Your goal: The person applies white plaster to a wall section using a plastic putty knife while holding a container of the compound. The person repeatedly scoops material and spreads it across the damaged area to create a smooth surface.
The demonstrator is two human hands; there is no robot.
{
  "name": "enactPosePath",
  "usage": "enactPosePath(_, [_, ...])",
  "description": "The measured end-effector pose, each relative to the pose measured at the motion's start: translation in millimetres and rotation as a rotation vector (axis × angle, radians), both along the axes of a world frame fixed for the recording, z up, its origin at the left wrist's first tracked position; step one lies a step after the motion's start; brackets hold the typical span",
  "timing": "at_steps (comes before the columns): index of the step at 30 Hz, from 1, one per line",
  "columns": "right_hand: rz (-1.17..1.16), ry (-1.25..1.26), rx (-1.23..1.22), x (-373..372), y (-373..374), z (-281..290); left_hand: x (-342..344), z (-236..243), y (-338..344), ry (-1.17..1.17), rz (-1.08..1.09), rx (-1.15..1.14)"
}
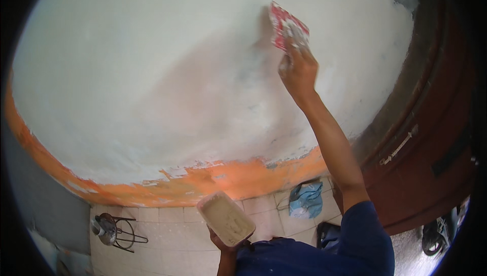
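High on the wall, my right hand [300,73] grips a flat red putty spreader [278,26] smeared with white, its fingers closed over the lower part. The spreader is at the wall's whitish coated face [127,83]; whether its edge touches, I cannot tell. Lower down, close to my body, my left hand [221,241] supports a rectangular plastic tub [247,222] from below and the side. Beige-grey putty [223,215] fills much of the tub. Most of the left fingers are hidden under it.
Bare orange paint [243,177] runs along the wall's bottom. A round stool [114,231] with dark legs stands on the tiled floor [167,235] at left, a blue plastic bag [306,200] lies by the wall, and a dark red door [421,159] is at right. A motorcycle wheel [432,240] shows beyond.
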State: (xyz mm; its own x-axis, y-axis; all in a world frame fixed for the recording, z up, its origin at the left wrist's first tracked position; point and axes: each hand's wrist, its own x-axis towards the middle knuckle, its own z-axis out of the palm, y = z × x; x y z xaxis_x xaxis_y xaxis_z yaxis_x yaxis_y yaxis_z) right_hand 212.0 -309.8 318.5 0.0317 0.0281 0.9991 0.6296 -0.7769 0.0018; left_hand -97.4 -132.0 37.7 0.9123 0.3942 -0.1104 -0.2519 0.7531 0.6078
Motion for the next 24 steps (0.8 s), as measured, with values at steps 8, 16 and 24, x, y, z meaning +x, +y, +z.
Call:
enactPosePath(8, [-0.121,0.116,-0.223,25,63,-96,2,-31,11,0.007,0.07,0.057])
enactPosePath(16, [0.132,0.321,-0.262,-30,69,-189,-10,7,4,0.056,0.017,0.153])
enactPosePath(24, [0.031,0.017,0.072,-36,5,-5,-27,-37,18,-0.048,-0.102,-0.383])
